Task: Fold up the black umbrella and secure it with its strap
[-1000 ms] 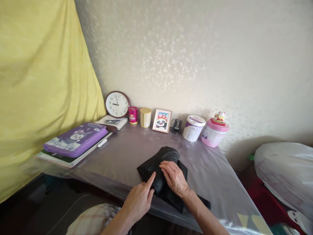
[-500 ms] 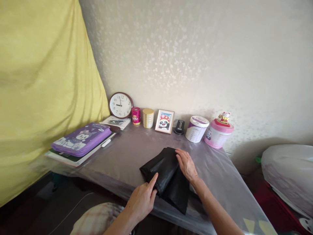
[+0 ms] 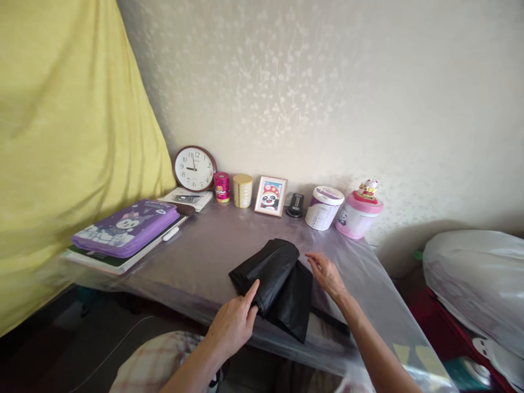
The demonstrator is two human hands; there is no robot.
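Note:
A folded piece of thin, glossy black material (image 3: pixel 272 273) lies near the front edge of the table, with a loose flap spreading toward me and a dark strip (image 3: pixel 331 321) at its right. Exactly what it is, I cannot tell. My left hand (image 3: pixel 235 322) pinches its near-left edge, index finger stretched along the top and thumb lower down. Just right of the black material, my right hand (image 3: pixel 326 274) hovers with loosely bent fingers, holding nothing.
A purple zip case (image 3: pixel 126 226) rests on books at the left. Along the wall stand a clock (image 3: pixel 195 168), a pink can (image 3: pixel 221 188), a yellow can (image 3: pixel 243 191), a picture frame (image 3: pixel 271 195), a black device (image 3: pixel 295 206), a white tub (image 3: pixel 324 208) and a pink tub (image 3: pixel 356 215).
My right hand has let go of the black material and moved off to the right. My left hand stays on its near edge. The view has shifted slightly.

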